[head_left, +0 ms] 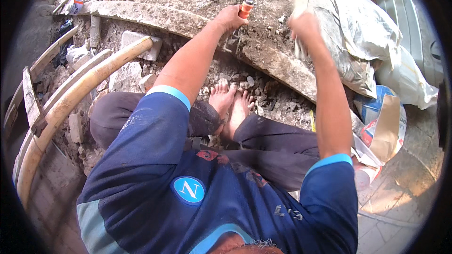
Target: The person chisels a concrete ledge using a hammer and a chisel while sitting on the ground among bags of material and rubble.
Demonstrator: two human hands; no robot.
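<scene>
**Chisel set against a cracked slab**

A long, grey, curved concrete slab (pixel 282 68) lies cracked among rubble, partly broken, most still whole. Just beyond the grips, pale crumpled sacks (pixel 362 28) are piled. The left hand (pixel 229 17) is closed around an orange-handled chisel (pixel 246 8), tip hidden. The right hand (pixel 303 24) is raised and blurred; its grip cannot be told.

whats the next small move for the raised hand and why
Probably bring the right hand down onto the orange-handled tool. The left hand holds that tool upright against the concrete slab, and the right hand is lifted and blurred above it.
</scene>
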